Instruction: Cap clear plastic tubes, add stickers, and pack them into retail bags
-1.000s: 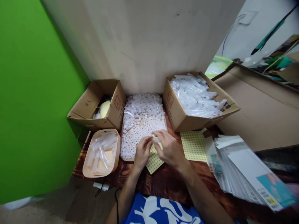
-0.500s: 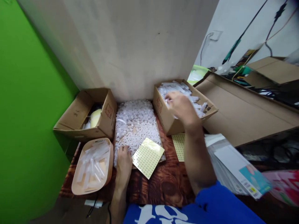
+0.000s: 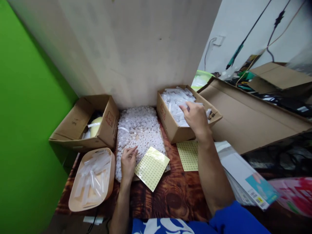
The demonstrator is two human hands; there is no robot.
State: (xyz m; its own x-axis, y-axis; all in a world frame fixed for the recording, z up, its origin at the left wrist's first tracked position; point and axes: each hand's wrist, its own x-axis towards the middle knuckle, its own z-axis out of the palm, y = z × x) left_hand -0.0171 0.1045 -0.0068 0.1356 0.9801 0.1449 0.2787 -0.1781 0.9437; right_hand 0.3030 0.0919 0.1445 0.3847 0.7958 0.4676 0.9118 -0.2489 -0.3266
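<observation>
Tubes of translucent white plastic (image 3: 173,101) lie jumbled, long axes at mixed angles, in the brown cardboard box (image 3: 170,128) beneath your right hand (image 3: 196,117), which is nearer than your left hand (image 3: 128,161), though whether either bent-fingered grip holds anything cannot be told.

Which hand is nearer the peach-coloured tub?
Left. The left hand is just right of the tub, over small white pieces; the right hand is farther off, over the tube-filled box.
</observation>
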